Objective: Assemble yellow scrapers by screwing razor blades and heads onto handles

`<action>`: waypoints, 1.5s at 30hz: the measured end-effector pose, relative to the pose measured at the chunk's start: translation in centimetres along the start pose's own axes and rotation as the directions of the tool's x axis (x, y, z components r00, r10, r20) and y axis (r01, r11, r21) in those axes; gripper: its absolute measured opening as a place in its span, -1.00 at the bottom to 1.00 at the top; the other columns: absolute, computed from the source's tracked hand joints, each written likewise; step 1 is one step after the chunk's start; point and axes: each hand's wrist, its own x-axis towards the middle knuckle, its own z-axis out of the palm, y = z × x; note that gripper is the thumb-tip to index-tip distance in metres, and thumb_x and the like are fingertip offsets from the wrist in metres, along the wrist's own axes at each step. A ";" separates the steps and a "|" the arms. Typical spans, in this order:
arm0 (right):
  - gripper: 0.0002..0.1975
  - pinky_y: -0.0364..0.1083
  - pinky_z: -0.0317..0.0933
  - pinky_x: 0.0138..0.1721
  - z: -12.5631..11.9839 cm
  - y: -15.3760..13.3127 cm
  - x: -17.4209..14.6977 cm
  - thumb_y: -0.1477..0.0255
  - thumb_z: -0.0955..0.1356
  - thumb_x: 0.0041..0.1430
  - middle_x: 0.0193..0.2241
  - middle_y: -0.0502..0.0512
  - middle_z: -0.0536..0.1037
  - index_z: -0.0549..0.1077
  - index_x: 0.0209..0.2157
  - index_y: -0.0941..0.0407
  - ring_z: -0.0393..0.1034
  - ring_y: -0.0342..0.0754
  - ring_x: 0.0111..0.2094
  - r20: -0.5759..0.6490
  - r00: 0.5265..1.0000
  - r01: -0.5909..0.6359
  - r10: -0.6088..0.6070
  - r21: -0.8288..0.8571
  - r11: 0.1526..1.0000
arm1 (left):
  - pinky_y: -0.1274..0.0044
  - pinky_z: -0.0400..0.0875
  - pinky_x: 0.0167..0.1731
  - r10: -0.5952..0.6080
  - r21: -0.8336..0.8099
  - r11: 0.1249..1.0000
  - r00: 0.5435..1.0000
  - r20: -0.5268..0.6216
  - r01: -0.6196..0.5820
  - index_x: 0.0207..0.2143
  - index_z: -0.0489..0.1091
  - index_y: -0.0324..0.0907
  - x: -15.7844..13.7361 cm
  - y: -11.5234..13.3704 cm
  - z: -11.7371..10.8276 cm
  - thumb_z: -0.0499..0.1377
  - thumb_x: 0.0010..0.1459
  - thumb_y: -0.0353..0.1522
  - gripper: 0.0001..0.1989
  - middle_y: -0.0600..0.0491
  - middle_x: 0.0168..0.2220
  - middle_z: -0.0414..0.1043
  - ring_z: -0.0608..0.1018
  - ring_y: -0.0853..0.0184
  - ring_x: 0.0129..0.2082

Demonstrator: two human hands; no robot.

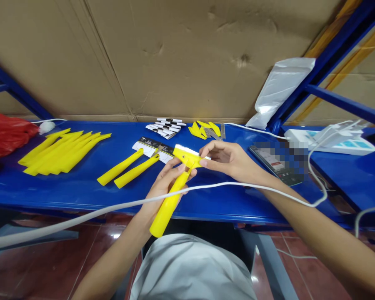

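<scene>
My left hand (pixel 166 180) is wrapped round the neck of a yellow scraper (pixel 168 206), its long handle slanting down toward me. At the scraper's wide head, the fingers of my right hand (pixel 221 157) pinch the right end. A pale strip shows along the head's upper edge; I cannot make out whether it is a blade or a cover. Just left of my hands, two yellow scraper handles (pixel 136 171) lie with their far ends on black-and-white printed cards (pixel 146 146). Behind my hands are small yellow pieces (pixel 197 131) and flat metal blades (pixel 223 131).
Several yellow handles (pixel 58 156) lie piled at left beside a red plastic bag (pixel 11 134). Folded cards (pixel 165 127) sit at the back. A phone (pixel 276 162) and a white power strip (pixel 331 141) lie right. A white cable (pixel 112 207) crosses before my forearms.
</scene>
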 end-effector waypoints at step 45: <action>-0.73 0.23 0.55 0.08 -6.9 1.5 -4.4 0.17 0.30 0.54 0.13 0.22 0.58 0.51 0.06 0.00 0.63 0.21 0.05 0.047 0.980 0.119 -0.195 -0.918 0.378 | 0.88 0.36 -0.58 0.410 -0.394 0.860 0.898 0.159 -0.323 0.12 0.47 -0.07 -4.9 4.0 4.3 0.30 0.36 -0.47 -0.69 -0.01 0.03 0.53 0.68 0.49 -0.18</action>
